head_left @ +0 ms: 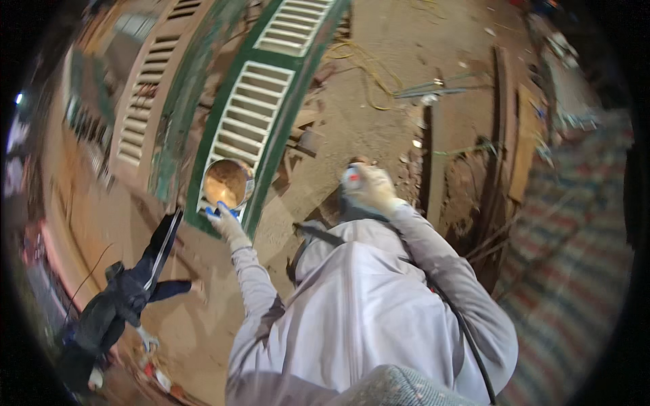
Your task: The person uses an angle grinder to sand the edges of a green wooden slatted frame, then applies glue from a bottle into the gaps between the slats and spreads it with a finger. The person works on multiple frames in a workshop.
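My left hand (231,229), in a pale glove with blue fingertips, grips the near rim of a round metal tin (227,183). Tan-brown material shows inside the tin, and its mouth faces up toward me. Beneath it lies a green louvred shutter (276,125) with white slats. My right hand (376,191), also in a pale glove, is closed in front of my body. A small white patch with a red mark shows at its fingers; what it holds is blurred.
Another weathered shutter (145,95) lies to the left. A person in dark clothes (118,304) bends at the lower left. Yellow cord (369,68) trails over the dirt floor. Long timber boards (502,128) and a striped tarpaulin (575,250) are on the right.
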Demonstrator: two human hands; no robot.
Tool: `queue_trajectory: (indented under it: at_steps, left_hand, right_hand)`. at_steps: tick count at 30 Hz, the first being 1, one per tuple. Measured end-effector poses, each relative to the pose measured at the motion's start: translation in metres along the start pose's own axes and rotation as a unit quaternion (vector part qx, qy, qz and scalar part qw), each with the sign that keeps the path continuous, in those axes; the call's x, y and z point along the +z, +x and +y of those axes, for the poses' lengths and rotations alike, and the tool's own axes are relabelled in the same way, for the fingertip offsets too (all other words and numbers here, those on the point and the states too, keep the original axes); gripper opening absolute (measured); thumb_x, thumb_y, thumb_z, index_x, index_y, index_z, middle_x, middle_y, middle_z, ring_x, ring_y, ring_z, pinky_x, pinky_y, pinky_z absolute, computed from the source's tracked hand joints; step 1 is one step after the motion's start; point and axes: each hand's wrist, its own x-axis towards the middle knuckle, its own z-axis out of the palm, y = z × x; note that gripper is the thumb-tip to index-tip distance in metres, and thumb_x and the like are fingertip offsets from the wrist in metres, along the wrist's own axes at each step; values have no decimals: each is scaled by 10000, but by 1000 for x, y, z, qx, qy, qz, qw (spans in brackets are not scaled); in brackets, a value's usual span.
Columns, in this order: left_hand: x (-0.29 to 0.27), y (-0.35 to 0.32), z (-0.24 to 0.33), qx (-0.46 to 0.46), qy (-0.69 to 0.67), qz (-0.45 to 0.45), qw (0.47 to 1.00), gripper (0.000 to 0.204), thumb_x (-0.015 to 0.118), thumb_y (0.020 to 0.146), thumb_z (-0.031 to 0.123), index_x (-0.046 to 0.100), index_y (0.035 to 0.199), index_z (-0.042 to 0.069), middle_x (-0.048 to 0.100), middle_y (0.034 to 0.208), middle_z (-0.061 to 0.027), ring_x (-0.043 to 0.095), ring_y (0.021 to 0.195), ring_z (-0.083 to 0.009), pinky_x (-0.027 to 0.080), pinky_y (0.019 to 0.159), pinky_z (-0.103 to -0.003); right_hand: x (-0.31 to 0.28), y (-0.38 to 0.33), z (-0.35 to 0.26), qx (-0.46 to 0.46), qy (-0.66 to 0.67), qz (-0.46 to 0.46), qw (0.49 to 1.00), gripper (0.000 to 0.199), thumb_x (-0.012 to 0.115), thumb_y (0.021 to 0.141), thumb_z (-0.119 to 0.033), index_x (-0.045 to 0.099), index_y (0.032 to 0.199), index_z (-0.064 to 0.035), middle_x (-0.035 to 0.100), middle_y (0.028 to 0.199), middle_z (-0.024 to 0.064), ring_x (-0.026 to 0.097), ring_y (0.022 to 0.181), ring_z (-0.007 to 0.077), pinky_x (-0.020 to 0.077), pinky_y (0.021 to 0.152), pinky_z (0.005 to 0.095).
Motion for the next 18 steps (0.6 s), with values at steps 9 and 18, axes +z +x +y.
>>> queue_trajectory:
  at_steps: [9,18]
  left_hand:
    - [46,0,3,-132,-42,76,987,556,570,919,181,540,1398,-101,659,1313,-239,674,1128,-304,531,956,-377]
    - [126,-41,83,-153,-186,88,967,465,618,1007,174,519,1426,-1,668,1258,-125,716,938,-202,611,652,-292]
  right_hand:
    - [-140,35,168,206,66,94,972,662,874,695,-208,607,1292,-108,722,1092,185,700,1025,363,548,904,433]
    - [-179,137,176,141,63,66,986,592,893,763,-182,603,1268,-78,723,1039,116,702,946,213,560,833,353]
